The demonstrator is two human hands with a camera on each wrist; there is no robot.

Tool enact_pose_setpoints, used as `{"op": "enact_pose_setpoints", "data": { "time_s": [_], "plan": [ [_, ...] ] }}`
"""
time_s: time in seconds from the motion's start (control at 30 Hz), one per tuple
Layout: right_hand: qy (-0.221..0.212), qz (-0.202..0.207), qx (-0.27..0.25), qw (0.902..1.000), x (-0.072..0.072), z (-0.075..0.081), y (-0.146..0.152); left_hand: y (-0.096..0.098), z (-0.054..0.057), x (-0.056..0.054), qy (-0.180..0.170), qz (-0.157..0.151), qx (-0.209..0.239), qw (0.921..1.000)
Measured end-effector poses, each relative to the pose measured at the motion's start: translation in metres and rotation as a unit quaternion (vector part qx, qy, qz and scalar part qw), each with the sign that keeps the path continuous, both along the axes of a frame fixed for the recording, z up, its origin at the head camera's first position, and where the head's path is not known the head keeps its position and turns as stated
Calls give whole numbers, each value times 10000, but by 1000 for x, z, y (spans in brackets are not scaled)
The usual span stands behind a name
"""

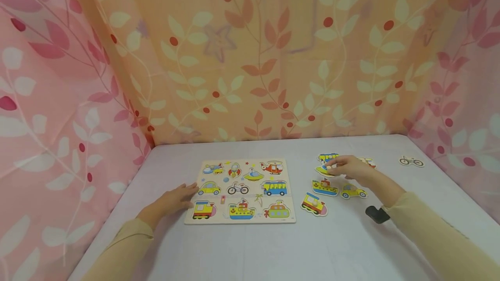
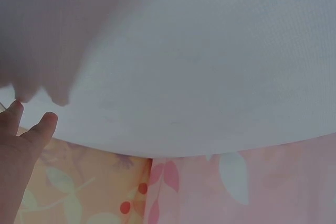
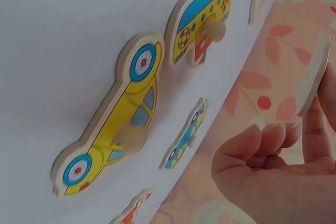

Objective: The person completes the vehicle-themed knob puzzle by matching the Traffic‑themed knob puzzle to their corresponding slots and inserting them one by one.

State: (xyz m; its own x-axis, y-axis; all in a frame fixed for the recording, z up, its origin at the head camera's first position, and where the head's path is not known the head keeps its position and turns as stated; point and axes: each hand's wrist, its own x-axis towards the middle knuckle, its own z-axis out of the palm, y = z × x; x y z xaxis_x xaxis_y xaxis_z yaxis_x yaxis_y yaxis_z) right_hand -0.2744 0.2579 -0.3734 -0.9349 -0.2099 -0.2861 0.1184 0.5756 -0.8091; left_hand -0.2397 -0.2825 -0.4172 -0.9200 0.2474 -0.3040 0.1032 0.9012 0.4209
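My right hand (image 1: 353,169) pinches a flying saucer puzzle piece (image 1: 322,170) by its knob. In the right wrist view the pale edge of that piece (image 3: 314,77) shows tilted above the table, beside the fingers. The wooden puzzle board (image 1: 222,216), printed with vehicle pictures, lies left of centre. My left hand (image 1: 177,199) has its fingertips at the board's left edge, fingers extended. Just below the held piece are a ship piece (image 1: 325,188) and a yellow car piece (image 3: 123,114), both with knobs. A bus piece (image 1: 327,157) lies behind it.
A train piece (image 1: 314,205) lies to the right of the board. Partly behind the right hand is a helicopter piece (image 1: 368,161), and a bicycle piece (image 1: 411,161) lies farther right. Flowered curtains (image 1: 242,55) stand around the table's back and sides.
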Motion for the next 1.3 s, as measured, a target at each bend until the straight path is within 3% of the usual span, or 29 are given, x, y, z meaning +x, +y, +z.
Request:
{"op": "enact_pose_setpoints", "data": {
  "time_s": [0.27,0.67,1.3],
  "plan": [
    [-22,121,-80,9999,-3,-1,-11,0,-1,-1,-16,54,-32,10000],
    [23,209,-157,9997,-6,-5,-26,0,0,1,89,-122,-96,9998],
    [-22,56,-176,9998,-11,-12,-56,2,1,1,-4,-45,-103,9999]
  ]
}}
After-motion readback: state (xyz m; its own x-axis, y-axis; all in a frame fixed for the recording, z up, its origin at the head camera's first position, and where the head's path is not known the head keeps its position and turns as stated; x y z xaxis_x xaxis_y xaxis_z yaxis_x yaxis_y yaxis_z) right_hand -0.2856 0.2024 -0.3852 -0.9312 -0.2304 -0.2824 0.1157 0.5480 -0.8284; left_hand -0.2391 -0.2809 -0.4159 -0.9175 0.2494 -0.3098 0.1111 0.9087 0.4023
